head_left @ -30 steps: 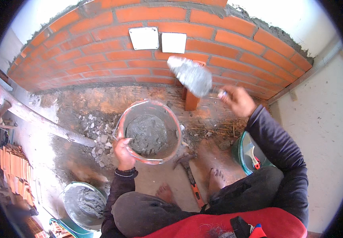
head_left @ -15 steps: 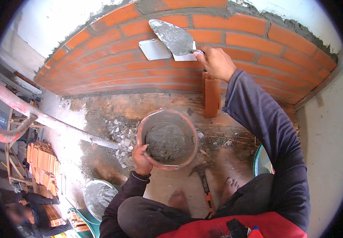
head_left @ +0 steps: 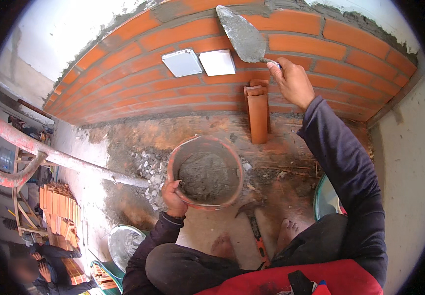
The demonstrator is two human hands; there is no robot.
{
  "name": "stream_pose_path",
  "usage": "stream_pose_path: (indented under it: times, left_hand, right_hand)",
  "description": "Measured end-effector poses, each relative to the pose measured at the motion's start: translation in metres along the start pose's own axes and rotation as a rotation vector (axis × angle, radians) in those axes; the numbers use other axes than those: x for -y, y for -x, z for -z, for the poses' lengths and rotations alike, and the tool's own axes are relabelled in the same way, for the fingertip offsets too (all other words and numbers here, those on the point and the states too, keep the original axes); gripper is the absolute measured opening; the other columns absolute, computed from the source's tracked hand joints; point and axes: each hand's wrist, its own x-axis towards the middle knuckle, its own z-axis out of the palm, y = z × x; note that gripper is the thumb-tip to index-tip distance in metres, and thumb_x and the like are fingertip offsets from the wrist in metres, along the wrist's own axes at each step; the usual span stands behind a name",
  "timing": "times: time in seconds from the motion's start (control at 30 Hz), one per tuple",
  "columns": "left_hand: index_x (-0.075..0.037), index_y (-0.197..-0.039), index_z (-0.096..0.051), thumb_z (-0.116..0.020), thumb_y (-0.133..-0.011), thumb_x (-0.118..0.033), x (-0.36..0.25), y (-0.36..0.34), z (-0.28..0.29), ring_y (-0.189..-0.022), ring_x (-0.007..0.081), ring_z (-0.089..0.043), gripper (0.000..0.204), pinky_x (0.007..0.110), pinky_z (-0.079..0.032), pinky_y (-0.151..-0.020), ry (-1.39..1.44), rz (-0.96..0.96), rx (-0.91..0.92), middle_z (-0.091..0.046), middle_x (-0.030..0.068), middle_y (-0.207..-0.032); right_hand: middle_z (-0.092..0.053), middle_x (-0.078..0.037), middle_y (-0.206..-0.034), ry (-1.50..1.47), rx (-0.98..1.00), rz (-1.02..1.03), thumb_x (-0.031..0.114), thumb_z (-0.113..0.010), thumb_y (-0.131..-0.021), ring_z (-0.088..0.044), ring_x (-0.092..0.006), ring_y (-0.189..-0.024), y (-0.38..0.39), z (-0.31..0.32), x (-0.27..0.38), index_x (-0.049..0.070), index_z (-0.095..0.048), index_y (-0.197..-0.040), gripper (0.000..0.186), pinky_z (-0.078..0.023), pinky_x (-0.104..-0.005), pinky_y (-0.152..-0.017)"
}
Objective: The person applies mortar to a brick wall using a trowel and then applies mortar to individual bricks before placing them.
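My right hand [head_left: 293, 81] is closed round the handle of a pointed trowel [head_left: 243, 37], whose mortar-smeared blade lies up against the brick wall [head_left: 301, 46]. Grey wet mortar [head_left: 207, 174] partly fills a round bucket [head_left: 239, 184] on the floor before me. My left hand [head_left: 174, 200] grips the bucket's near left rim, thumb over the edge. Two white square cover plates [head_left: 182, 63] sit side by side on the wall, left of the trowel. Below my right hand, a few narrow orange bricks [head_left: 257, 115] stand upright against the wall.
A claw hammer [head_left: 256, 236] lies between my feet. Rubble [head_left: 151, 172] lies left of the bucket, near a slanting metal pole [head_left: 89, 167]. Another mortar container [head_left: 124, 243] stands lower left, a green tub [head_left: 323, 196] at right. A person [head_left: 55, 265] and stacked bricks [head_left: 57, 206] are far left.
My right hand has carried the trowel to the right and slightly up along the wall, uncovering the second white plate. My left hand still holds the bucket rim.
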Motion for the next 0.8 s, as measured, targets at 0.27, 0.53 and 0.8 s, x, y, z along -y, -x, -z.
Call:
stream_pose_path:
  times: [0.27,0.53,0.8]
  left_hand:
    - [0.004,-0.139,-0.042,-0.048,-0.080,-0.014,0.019,-0.009,0.031,-0.123,0.0291,-0.050,0.062,0.039,-0.035,-0.108,-0.100,0.010,0.014,-0.053,0.0136,-0.136]
    - [0.005,-0.127,-0.052,-0.050,-0.085,-0.013,0.014,-0.013,0.033,-0.111,0.0274,-0.058,0.045,0.039,-0.043,-0.100,-0.156,0.031,-0.014,-0.060,0.0136,-0.124]
    - [0.008,-0.121,-0.058,-0.053,-0.093,-0.019,-0.012,-0.013,0.023,-0.115,0.0198,-0.053,0.039,0.033,-0.037,-0.102,-0.227,0.095,0.077,-0.059,0.0110,-0.125]
  right_hand:
    - [-0.056,-0.022,-0.067,0.049,-0.026,-0.026,0.034,-0.052,-0.100,-0.056,-0.0350,-0.061,0.013,0.027,-0.027,-0.003,-0.060,-0.093,0.038,-0.043,-0.0434,-0.059]
    - [-0.047,-0.017,-0.065,-0.010,-0.090,0.004,0.034,-0.052,-0.101,-0.046,-0.0268,-0.058,0.024,0.044,-0.064,-0.002,-0.056,-0.090,0.037,-0.040,-0.0389,-0.057]
    - [-0.048,-0.017,-0.067,0.025,-0.013,-0.068,0.025,-0.058,-0.096,-0.046,-0.0298,-0.060,0.075,0.052,-0.051,-0.001,-0.055,-0.095,0.026,-0.040,-0.0390,-0.058]
